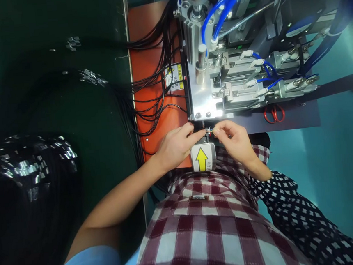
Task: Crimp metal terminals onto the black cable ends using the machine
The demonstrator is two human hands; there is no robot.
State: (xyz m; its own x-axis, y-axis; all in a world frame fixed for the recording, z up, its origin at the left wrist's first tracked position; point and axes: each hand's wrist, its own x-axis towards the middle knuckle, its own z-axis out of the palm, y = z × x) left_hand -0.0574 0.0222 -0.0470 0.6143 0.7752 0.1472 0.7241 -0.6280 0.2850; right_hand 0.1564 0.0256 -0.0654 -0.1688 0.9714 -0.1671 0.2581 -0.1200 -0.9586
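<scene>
My left hand (180,144) lies at the front edge of the machine, its index finger reaching to a small fixture and the other fingers curled. What lies under those fingers is hidden. Thumb and forefinger of my right hand (235,140) are pinched on the ends of thin coloured wires (210,132), which meet the tip of my left index finger. Just below the wires sits a white block with a yellow arrow (201,159). The machine's metal plate (205,105) is directly above both hands.
Black cables (153,83) run across the orange plate (142,20) from the dark table at left. A large cable bundle with shiny ends (28,168) lies there. Red-handled scissors (274,114) rest right of the machine. Blue air hoses (215,15) and cylinders (241,77) stand behind.
</scene>
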